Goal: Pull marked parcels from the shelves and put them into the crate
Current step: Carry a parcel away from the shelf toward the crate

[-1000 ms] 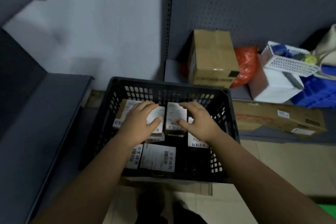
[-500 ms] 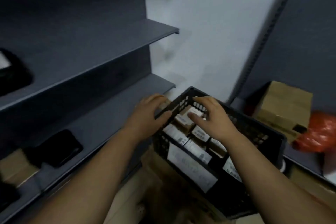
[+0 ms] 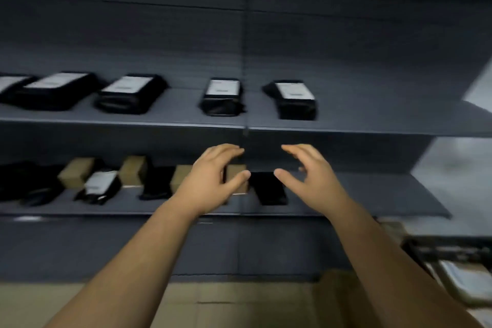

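Observation:
Both my hands are raised in front of a dark grey shelf unit, holding nothing. My left hand [image 3: 211, 180] has loosely curved fingers in front of a brown box [image 3: 237, 177] on the lower shelf [image 3: 359, 194]. My right hand [image 3: 310, 177] hovers with spread fingers just right of a black parcel [image 3: 269, 189]. The upper shelf [image 3: 372, 125] carries several black parcels with white labels, such as one [image 3: 222, 96] and another [image 3: 294, 98]. The black crate [image 3: 452, 250] shows only at the lower right edge.
More brown boxes [image 3: 133, 170] and black parcels, one with a white label [image 3: 99, 185], lie along the lower shelf to the left. A brown cardboard piece [image 3: 335, 298] lies on the tan floor beside the crate. The picture is blurred by motion.
My view swung left from the crate to the shelves. Both hands left the parcels in the crate and rose, empty, in front of the lower shelf.

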### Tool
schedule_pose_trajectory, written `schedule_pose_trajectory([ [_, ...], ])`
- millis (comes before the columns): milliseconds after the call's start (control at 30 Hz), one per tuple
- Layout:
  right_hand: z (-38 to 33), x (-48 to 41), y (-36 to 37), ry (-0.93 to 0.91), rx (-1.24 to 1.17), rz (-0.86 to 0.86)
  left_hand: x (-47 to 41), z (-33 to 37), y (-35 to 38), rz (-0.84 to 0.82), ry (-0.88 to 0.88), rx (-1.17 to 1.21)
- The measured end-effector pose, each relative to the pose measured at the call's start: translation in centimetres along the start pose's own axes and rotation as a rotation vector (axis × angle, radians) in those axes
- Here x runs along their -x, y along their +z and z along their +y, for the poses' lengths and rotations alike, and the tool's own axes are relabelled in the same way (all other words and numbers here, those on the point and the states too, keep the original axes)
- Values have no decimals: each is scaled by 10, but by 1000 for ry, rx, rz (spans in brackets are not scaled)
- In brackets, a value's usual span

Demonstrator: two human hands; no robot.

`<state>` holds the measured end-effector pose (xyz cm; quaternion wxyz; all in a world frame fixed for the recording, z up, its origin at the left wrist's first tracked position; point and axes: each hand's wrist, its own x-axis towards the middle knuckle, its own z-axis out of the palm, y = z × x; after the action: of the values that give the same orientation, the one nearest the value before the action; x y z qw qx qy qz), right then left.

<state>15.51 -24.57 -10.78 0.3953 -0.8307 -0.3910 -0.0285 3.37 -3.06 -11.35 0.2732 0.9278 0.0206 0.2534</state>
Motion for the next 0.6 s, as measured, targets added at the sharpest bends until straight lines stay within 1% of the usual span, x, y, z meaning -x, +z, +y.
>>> schedule_pose_trajectory([
  [167, -103, -51, 134, -163, -90, -173, 89, -96, -122, 146, -212, -139],
  [267, -167, -73, 209, -268, -139, -276, 148, -142, -184, 232, -340, -179],
  [467, -282, -105, 335, -439, -219, -481, 243, -206, -279, 388, -580, -331],
  [600, -342, -123, 418, -540, -227, -633, 300, -247, -320, 511, -745, -390],
])
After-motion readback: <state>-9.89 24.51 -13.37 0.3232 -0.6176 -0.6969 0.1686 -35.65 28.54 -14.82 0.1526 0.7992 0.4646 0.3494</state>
